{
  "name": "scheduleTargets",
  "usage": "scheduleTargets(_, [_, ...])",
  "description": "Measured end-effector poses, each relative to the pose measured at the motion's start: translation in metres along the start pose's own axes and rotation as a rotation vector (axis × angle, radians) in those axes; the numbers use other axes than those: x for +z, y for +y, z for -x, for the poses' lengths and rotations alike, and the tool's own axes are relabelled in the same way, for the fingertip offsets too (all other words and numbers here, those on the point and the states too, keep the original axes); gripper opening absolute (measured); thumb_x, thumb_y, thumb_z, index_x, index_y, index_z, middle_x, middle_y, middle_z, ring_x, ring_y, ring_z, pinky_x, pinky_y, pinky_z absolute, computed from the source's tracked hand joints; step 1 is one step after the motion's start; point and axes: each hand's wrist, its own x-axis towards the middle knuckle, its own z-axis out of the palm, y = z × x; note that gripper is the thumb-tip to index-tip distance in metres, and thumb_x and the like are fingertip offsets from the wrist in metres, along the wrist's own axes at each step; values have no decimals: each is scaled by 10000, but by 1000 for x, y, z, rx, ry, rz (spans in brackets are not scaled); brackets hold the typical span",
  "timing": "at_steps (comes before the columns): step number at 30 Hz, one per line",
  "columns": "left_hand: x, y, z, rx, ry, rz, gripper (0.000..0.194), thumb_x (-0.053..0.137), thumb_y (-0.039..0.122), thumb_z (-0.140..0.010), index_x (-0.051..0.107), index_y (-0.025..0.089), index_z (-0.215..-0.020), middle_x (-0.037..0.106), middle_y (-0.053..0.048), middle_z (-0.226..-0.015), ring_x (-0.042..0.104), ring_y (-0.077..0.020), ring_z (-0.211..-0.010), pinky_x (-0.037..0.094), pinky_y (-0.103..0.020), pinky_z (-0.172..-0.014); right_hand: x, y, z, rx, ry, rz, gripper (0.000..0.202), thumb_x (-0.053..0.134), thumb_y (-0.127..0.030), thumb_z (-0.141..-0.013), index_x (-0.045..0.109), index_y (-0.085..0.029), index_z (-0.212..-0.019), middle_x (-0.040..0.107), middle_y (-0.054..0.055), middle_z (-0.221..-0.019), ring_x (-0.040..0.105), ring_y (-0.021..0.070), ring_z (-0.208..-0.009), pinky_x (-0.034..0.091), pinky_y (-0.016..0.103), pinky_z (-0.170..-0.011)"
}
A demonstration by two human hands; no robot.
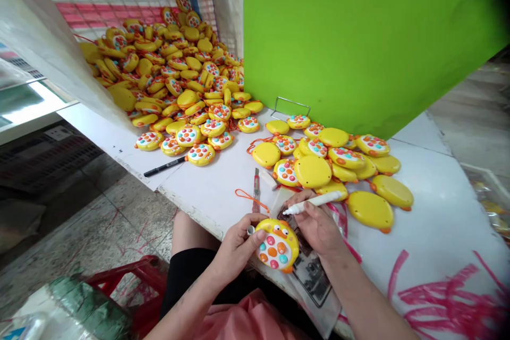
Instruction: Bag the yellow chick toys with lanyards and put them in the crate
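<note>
My left hand (236,247) is closed around the rim of a yellow duck-faced toy (278,247) with coloured buttons on a white front, facing up. An orange cord loop (251,196) trails from its top onto the table. A small pale cap (251,230) sticks out between the fingers of that same hand. In my right hand (321,231) is a white marker pen (316,202), its bare tip pointing left, just above the toy and apart from it. Under my right wrist lies a clear bag with dark print (316,281).
Several similar toys (313,171) lie ahead to the right, before a green board (342,37). A large heap of toys (175,64) fills the back left. A black marker (164,166), a utility knife (255,188) and pink plastic strips (446,297) lie on the white table (199,191).
</note>
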Motion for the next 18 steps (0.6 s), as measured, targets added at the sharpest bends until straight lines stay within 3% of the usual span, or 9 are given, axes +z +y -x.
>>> scheduleTargets(5, [-16,15,-15,-88,65,124,422,603,485,-829,572,171,-1109,658,-44,-975,611,-162,-821,499,-254,-717,-3,1,-3,-13,71,-91,140,679,-371,-775,640,-236,-782,556,-7,-715,524,159,-725,464,332,-738])
scheduleTargets(11, [-44,34,-42,-15,264,-142,478,582,523,-825,557,163,-1137,617,-39,-971,565,-128,-717,466,-222,-593,-7,4,-5,-6,56,-212,102,689,-332,-788,660,-235,-803,503,-31,-662,480,124,-683,461,312,-756])
scheduleTargets(18, [-22,27,-31,30,184,-164,412,542,485,-868,559,174,-1137,618,-50,-1004,573,-136,-753,484,-237,-646,-5,6,-6,-61,63,-230,85,697,-282,-788,672,-260,-866,579,-13,-858,504,139,-831,434,302,-815])
